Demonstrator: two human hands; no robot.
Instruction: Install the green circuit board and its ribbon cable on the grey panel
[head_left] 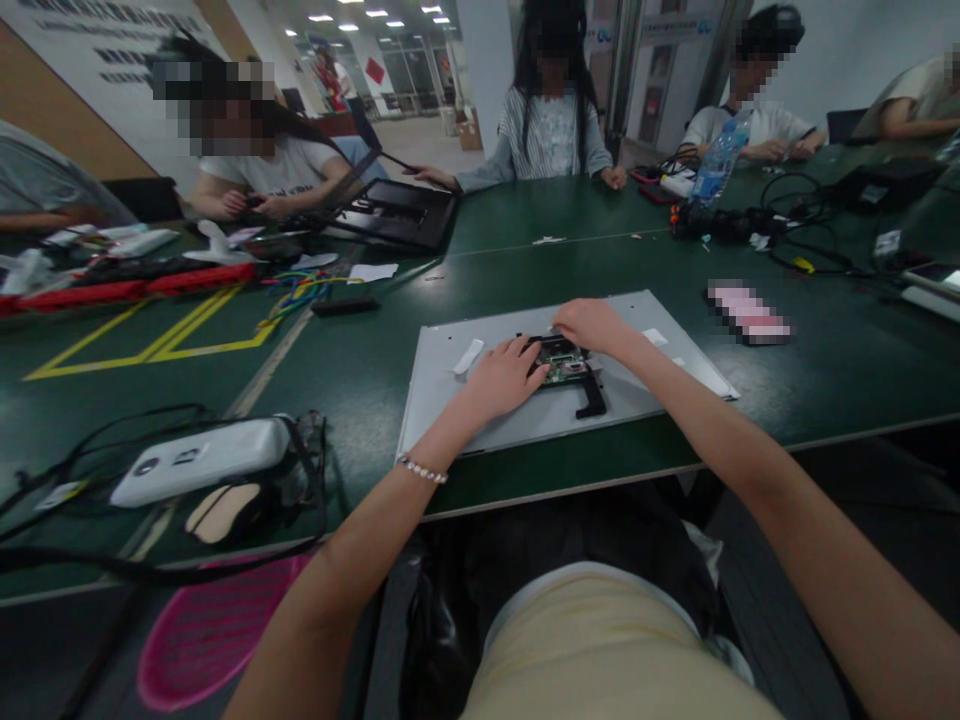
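A flat grey display panel [480, 430] lies on the green table in front of me. Near its middle sits a green circuit board [564, 368] with a black bracket [592, 400] along its lower right. My left hand [504, 380] rests with spread fingers on the panel and the board's left edge. My right hand [589, 325] is bent over the board's upper edge, its fingers pinched together; what lies between them is hidden. A white strip [469, 357] is on the panel, left of my left hand.
To the right lies a pink phone [750, 312]. A white power bank [202, 462], a beige mouse [225, 512] and cables are at the left, above a pink basket [217, 630]. Across the table people sit near a black frame [405, 215] and a water bottle [720, 160].
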